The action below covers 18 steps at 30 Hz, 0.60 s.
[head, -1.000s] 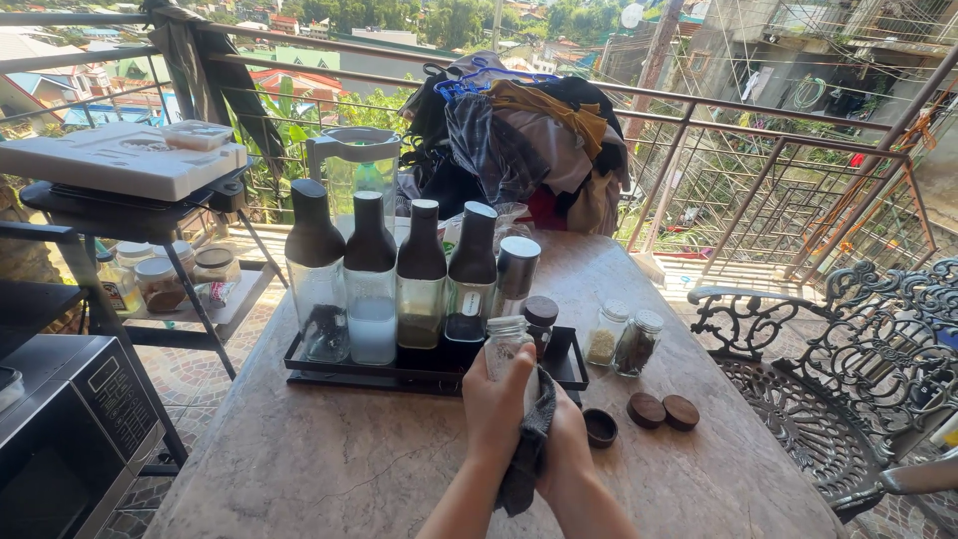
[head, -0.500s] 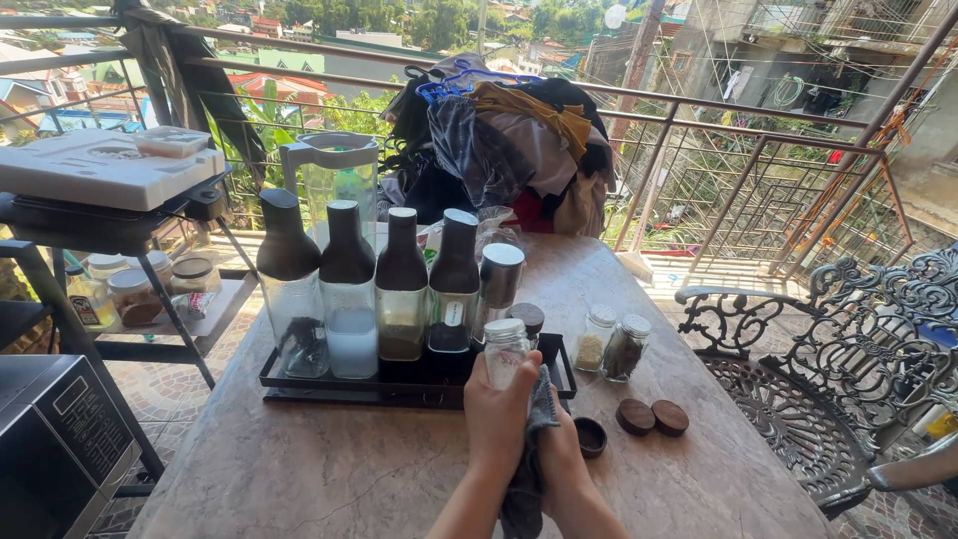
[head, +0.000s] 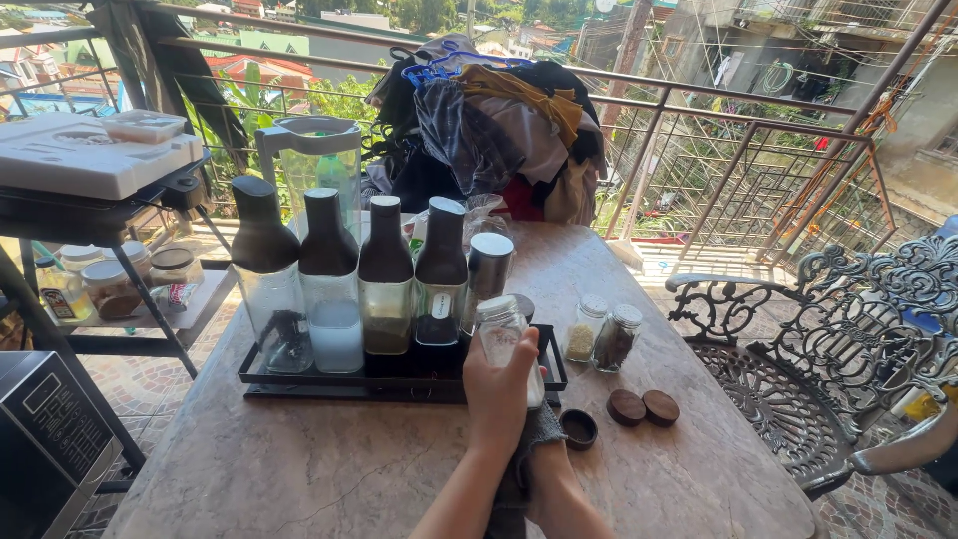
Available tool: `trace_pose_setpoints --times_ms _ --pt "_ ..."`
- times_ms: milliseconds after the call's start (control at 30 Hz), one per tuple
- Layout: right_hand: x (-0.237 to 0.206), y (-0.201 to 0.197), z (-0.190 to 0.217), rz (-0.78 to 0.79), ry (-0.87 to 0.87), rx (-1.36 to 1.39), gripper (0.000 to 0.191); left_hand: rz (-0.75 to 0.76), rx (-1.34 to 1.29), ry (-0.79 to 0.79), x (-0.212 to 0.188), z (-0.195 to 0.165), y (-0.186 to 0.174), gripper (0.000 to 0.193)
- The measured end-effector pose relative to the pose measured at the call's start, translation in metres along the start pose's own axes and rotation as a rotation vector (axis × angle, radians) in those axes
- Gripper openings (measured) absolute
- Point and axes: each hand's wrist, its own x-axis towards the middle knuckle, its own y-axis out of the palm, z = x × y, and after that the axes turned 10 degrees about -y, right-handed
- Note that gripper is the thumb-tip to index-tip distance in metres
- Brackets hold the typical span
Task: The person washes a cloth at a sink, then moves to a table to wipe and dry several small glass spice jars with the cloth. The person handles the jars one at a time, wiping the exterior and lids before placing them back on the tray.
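- Left hand (head: 499,391) wrapped around a small clear glass jar (head: 502,334), lifted just above the near right corner of the black tray (head: 339,384).
- Right hand (head: 547,469) low and near, mostly hidden behind the left; seems closed on a dark grey cloth (head: 534,444) pressed against the jar's lower side.
- Jar uncapped, judging by the dark lid (head: 579,427) lying open side up on the stone table (head: 299,469) just right of the hands.
- Two brown round caps (head: 644,407) resting further right; two small spice jars (head: 602,331) with pale tops standing beyond them, apart from the tray.
- Four tall dark-topped bottles (head: 349,274) and a metal shaker (head: 489,269) lined up on the tray, untouched.
- Wiping apparently under way on this one jar; lid not yet back on, the other small jars still off the tray.
- Pile of clothes (head: 489,130) at the far table edge, by the railing.
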Motion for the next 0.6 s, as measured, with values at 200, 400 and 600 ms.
trace_pose_setpoints --times_ms 200,400,600 --pt "-0.006 0.000 -0.007 0.249 -0.231 -0.320 0.030 -0.056 0.308 0.313 0.006 0.007 -0.022 0.051" --pt "0.000 0.006 0.001 -0.002 0.110 -0.060 0.037 -0.196 0.106 0.225 0.014 0.023 -0.040 0.052" --pt "-0.007 0.001 -0.005 0.095 -0.104 -0.031 0.034 -0.154 0.144 0.391 -0.003 0.045 -0.026 0.048"
